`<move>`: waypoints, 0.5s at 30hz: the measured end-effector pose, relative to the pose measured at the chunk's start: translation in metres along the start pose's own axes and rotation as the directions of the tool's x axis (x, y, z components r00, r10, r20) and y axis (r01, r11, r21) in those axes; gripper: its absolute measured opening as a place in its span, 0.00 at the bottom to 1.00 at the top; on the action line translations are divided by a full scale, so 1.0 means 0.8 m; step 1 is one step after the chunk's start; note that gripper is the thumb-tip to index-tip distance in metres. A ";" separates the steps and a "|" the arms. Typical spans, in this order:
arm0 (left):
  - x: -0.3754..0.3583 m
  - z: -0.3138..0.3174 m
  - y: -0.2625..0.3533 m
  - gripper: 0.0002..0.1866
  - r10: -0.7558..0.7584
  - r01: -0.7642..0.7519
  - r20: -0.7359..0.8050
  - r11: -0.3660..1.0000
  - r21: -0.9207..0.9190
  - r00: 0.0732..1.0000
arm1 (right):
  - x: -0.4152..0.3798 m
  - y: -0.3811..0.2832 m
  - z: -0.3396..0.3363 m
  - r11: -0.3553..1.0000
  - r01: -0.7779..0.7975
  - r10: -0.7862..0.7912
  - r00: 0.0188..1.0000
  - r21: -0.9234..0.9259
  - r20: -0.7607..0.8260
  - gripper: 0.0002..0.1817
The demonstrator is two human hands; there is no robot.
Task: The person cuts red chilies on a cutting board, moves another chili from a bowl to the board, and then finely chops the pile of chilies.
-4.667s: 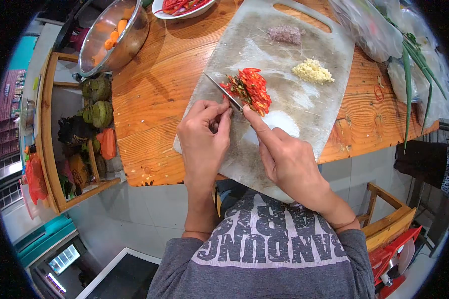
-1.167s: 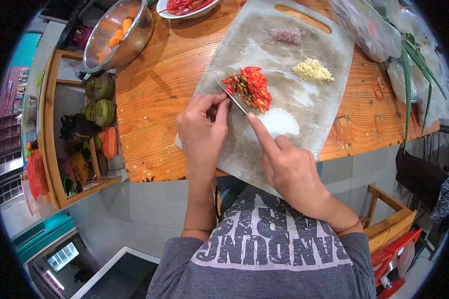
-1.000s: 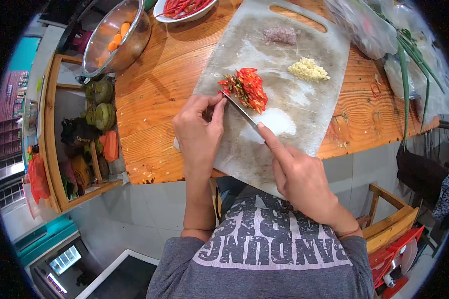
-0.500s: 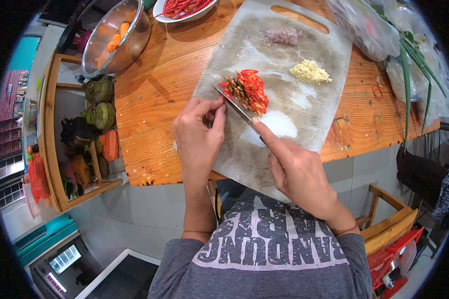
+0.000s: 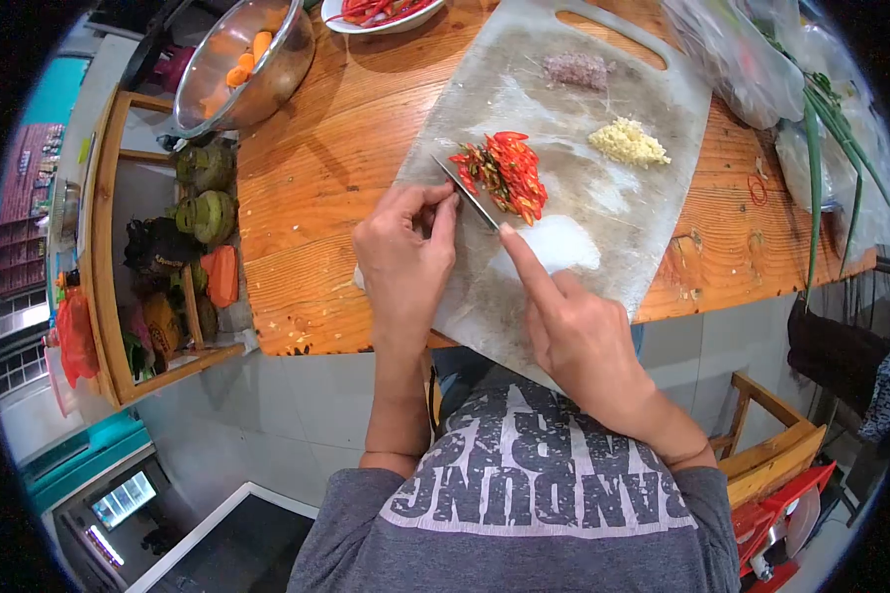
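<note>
My right hand [image 5: 585,331] grips a kitchen knife [image 5: 477,205], its index finger stretched along the top of the blade. Beside the blade, my left hand [image 5: 405,252] is closed in a pinch, fingertips close to the metal; what they hold is hidden. Just past the blade lies a pile of sliced red chilies [image 5: 512,176] on the worn white cutting board [image 5: 475,316]. Chopped garlic [image 5: 630,141] sits to its right on the board, and a small pinkish minced heap [image 5: 576,70] lies farther back.
A metal bowl [image 5: 297,74] with carrots [image 5: 237,76] stands at the table's back left. Beside it is a white bowl [image 5: 386,24] of red chilies. Plastic bags [image 5: 752,84] and green onions [image 5: 813,188] lie at the right. The wooden table's front edge runs close to my body.
The view has shifted slightly, so the board and table appear a little farther right. Both hands keep their grip, and the knife remains beside the chili pile.
</note>
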State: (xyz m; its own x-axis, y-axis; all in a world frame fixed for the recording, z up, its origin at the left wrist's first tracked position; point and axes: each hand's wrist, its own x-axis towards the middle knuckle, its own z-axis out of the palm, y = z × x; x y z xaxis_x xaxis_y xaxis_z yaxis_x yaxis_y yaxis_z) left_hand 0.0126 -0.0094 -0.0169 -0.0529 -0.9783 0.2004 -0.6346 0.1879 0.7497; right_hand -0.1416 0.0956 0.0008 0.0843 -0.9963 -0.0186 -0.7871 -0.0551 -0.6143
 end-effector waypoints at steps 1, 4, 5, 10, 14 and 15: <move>-0.001 0.000 0.000 0.06 -0.013 0.013 -0.007 1.000 -0.009 1.000 | -0.006 0.003 -0.002 1.000 0.016 -0.016 1.000 0.022 -0.016 0.40; 0.003 0.003 -0.001 0.06 -0.003 0.003 -0.008 1.000 -0.030 1.000 | -0.013 0.010 -0.012 0.999 0.009 -0.009 1.000 0.047 0.007 0.39; 0.002 0.002 -0.001 0.06 0.018 -0.018 -0.006 1.000 -0.024 1.000 | -0.013 0.010 -0.017 0.997 -0.018 0.016 1.000 0.073 0.025 0.39; -0.002 -0.005 -0.002 0.07 0.028 -0.028 0.029 1.000 0.005 0.999 | -0.004 0.010 -0.029 0.991 -0.041 0.039 0.999 0.126 0.018 0.37; 0.000 -0.002 0.003 0.06 0.011 -0.011 0.025 1.000 -0.016 1.000 | -0.003 0.011 -0.028 0.992 -0.002 0.003 1.000 0.123 0.000 0.36; 0.000 -0.001 0.004 0.06 0.009 -0.009 0.026 1.000 -0.017 1.000 | -0.005 0.014 -0.022 0.993 0.036 -0.035 0.999 0.112 -0.014 0.36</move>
State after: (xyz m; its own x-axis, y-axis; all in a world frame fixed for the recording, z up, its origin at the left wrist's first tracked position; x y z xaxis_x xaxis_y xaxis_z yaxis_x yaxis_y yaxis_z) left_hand 0.0114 -0.0090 -0.0137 -0.0791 -0.9784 0.1909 -0.6206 0.1982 0.7587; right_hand -0.1617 0.0976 0.0081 0.1033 -0.9946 0.0140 -0.7103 -0.0836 -0.6989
